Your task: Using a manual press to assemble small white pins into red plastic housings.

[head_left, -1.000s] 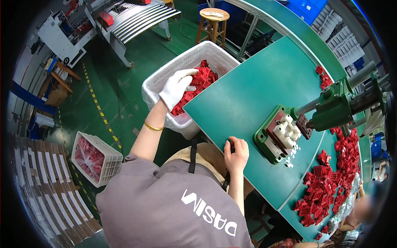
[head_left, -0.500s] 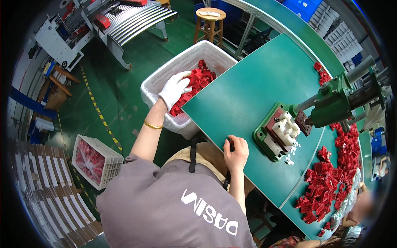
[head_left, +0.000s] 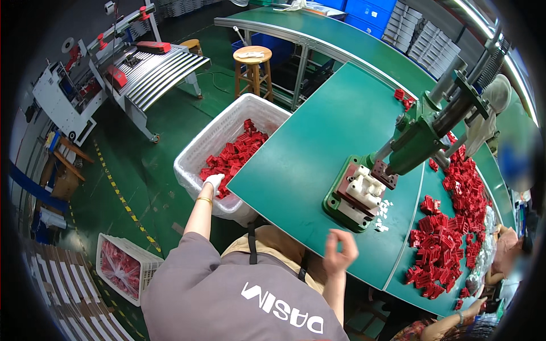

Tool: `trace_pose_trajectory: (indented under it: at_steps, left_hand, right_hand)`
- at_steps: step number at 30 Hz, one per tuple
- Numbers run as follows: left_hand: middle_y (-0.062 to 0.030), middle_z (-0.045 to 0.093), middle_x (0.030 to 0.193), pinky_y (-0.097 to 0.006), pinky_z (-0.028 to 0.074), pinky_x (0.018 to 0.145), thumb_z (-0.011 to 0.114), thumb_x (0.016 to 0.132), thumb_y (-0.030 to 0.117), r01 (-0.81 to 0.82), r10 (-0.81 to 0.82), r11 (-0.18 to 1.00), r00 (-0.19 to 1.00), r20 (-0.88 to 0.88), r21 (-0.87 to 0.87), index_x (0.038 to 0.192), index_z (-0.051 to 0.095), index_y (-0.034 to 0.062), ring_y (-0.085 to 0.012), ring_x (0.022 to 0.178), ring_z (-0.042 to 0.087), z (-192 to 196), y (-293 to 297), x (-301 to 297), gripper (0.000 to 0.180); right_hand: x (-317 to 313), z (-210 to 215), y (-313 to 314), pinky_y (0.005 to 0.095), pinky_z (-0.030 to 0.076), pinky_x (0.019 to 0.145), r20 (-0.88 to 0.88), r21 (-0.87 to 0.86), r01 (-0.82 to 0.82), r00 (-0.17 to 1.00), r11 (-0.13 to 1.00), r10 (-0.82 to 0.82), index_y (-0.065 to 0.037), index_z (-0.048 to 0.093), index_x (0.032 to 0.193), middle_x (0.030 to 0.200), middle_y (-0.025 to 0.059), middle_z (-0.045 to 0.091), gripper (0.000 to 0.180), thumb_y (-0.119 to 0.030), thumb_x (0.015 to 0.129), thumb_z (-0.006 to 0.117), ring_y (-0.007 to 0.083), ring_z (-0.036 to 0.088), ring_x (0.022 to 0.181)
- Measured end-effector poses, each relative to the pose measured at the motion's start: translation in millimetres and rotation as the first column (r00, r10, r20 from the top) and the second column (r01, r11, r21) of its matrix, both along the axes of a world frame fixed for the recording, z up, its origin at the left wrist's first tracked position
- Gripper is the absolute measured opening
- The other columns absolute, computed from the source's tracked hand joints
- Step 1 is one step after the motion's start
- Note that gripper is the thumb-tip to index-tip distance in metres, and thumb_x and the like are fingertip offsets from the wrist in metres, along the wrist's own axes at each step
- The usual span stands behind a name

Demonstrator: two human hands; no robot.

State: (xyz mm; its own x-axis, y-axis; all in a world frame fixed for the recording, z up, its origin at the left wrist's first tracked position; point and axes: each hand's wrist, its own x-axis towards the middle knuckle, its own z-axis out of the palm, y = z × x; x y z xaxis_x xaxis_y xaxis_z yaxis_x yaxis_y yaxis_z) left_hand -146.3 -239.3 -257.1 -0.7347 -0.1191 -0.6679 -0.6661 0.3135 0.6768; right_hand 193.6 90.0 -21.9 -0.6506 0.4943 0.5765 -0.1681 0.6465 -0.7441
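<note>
My left hand wears a white glove and is inside the near end of a large white bin, beside the heaped red plastic parts. Its fingers are too foreshortened to show whether they grip a part. My bare right hand hovers by the near edge of the green table. Its fingers curl loosely, with a gap to the thumb and nothing visible between them. Beyond it, a green hand press stands over a white fixture block, with small white scraps beside it.
A big pile of red parts covers the table's right side. At lower left are a crate of bagged red parts and stacked cardboard. A wooden stool and roller conveyor stand behind. Another person's arm shows at lower right.
My left hand has moved from the middle of the bin to its near end. My right hand has lifted off the table edge. The whole view has shifted.
</note>
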Motion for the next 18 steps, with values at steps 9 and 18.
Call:
trace_pose_trajectory:
  at_steps: [9,18]
  left_hand:
    - [-0.0078,0.067,0.101,-0.029,0.051,0.078,0.061,0.092,0.017,0.100,-0.031,0.993,0.758,-0.651,0.069,0.113,0.065,0.0026,-0.0151,0.087,0.062,132.7,62.2,37.5,0.026]
    - [-0.0037,0.062,0.105,-0.026,0.049,0.084,0.054,0.095,0.006,0.710,-0.381,0.694,0.505,-0.774,0.121,0.112,0.060,0.0015,-0.0115,0.092,0.059,214.5,183.6,119.2,0.018]
  right_hand:
    - [111.5,-23.2,146.6,0.0244,0.047,0.068,0.096,-0.200,0.667,0.743,0.718,-0.663,0.003,0.062,0.112,0.089,0.0041,0.063,0.022,-0.011,0.095,0.059,0.0097,0.056,0.076]
    - [72.8,-28.0,217.3,0.0278,0.050,0.069,0.020,-0.247,0.647,0.748,0.721,-0.664,0.000,0.064,0.112,0.090,0.0100,0.068,0.027,-0.016,0.089,0.064,0.0135,0.063,0.071]
